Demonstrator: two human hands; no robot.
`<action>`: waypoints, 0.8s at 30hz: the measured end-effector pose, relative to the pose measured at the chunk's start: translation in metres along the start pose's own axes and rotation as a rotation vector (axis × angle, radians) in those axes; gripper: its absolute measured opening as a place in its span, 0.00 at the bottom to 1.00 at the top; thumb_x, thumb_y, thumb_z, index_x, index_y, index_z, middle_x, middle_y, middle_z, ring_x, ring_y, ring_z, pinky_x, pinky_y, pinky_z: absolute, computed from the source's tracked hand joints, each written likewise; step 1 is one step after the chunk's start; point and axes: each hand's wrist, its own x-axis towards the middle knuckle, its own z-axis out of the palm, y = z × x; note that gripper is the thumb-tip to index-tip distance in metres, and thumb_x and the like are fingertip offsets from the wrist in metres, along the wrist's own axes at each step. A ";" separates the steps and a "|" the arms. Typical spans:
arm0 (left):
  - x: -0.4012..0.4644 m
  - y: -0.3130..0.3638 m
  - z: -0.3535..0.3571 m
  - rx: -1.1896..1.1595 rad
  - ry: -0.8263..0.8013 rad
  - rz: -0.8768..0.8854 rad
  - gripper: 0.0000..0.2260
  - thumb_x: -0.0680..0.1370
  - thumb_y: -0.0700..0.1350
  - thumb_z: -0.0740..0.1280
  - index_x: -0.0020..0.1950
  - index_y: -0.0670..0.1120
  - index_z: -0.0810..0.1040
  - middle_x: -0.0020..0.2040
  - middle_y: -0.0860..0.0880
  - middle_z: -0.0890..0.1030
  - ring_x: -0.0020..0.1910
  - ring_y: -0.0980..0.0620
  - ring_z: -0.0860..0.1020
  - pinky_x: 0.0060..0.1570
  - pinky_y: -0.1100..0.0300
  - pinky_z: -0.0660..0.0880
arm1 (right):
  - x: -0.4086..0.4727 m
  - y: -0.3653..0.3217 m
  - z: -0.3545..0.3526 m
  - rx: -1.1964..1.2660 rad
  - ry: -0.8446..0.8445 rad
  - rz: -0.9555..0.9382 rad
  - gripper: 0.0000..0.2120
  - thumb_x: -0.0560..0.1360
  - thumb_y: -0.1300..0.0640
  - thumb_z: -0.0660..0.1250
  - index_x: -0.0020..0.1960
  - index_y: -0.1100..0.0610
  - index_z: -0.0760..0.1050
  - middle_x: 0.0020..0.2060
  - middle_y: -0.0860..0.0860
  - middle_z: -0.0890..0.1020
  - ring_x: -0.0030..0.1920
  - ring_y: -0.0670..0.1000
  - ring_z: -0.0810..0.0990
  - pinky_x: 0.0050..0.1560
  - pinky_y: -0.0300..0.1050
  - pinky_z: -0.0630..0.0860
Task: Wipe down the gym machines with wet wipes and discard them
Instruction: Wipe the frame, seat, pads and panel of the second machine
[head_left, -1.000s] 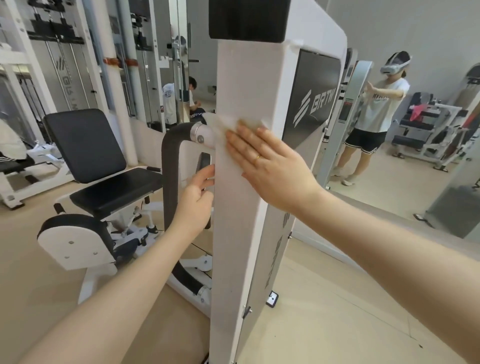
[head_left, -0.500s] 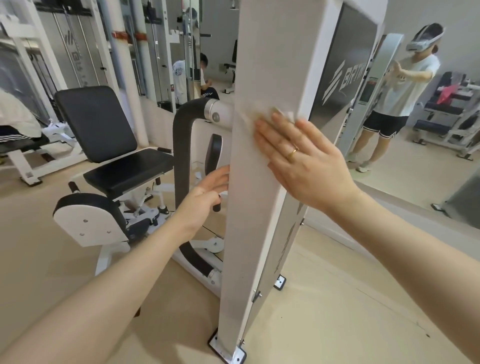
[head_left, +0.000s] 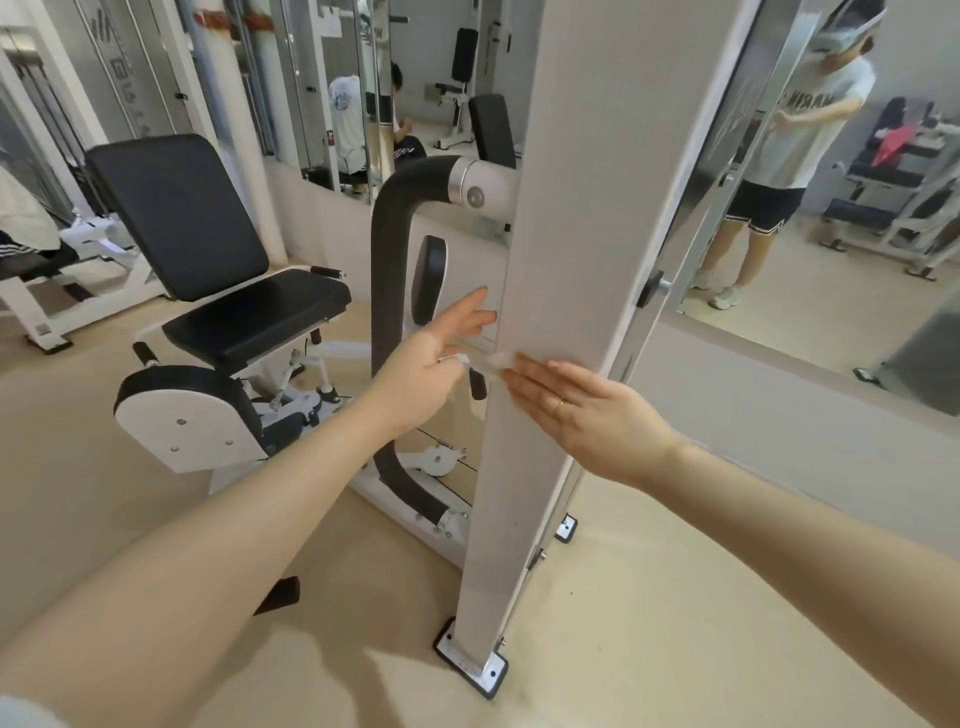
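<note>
A tall white upright column (head_left: 582, 218) of a gym machine stands in front of me. My right hand (head_left: 582, 415) lies flat with straight fingers on the column's face, pressing a white wet wipe (head_left: 493, 361) against it; only the wipe's left edge shows past the fingertips. My left hand (head_left: 431, 364) is at the column's left edge with fingers spread and straight, touching the wipe's loose end by the thumb. Left of the column are the machine's black padded seat (head_left: 249, 312) and backrest (head_left: 176, 213), and its curved black arm (head_left: 389, 291).
A mirror (head_left: 810, 171) on the right reflects a person in a headset and white T-shirt. The column's metal foot plate (head_left: 475, 667) is bolted to the beige floor. More white machines (head_left: 47, 280) stand at the left, and another person sits by the far mirror (head_left: 363, 119).
My right hand has slid the wipe down the column from upper height to mid height. My left hand has opened out near the wipe's edge. The view has tilted downward.
</note>
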 end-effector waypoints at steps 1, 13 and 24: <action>0.002 0.002 -0.007 0.052 0.038 0.040 0.31 0.76 0.28 0.53 0.74 0.52 0.57 0.65 0.58 0.67 0.66 0.63 0.63 0.68 0.63 0.58 | 0.004 0.011 -0.003 0.020 0.076 0.074 0.28 0.79 0.66 0.37 0.69 0.60 0.69 0.68 0.54 0.72 0.70 0.53 0.68 0.73 0.50 0.47; 0.046 -0.004 -0.065 0.528 0.185 0.307 0.33 0.75 0.29 0.57 0.76 0.43 0.46 0.77 0.48 0.42 0.76 0.53 0.43 0.73 0.61 0.43 | 0.131 0.048 -0.046 -0.029 -0.047 0.518 0.27 0.78 0.57 0.39 0.75 0.63 0.43 0.76 0.57 0.52 0.76 0.54 0.51 0.71 0.51 0.39; 0.042 -0.027 -0.020 0.373 0.256 0.249 0.33 0.75 0.29 0.57 0.77 0.46 0.49 0.77 0.50 0.44 0.76 0.51 0.45 0.75 0.54 0.46 | 0.015 0.013 -0.024 0.048 0.132 0.338 0.22 0.80 0.63 0.47 0.73 0.60 0.62 0.71 0.51 0.66 0.72 0.51 0.62 0.73 0.47 0.55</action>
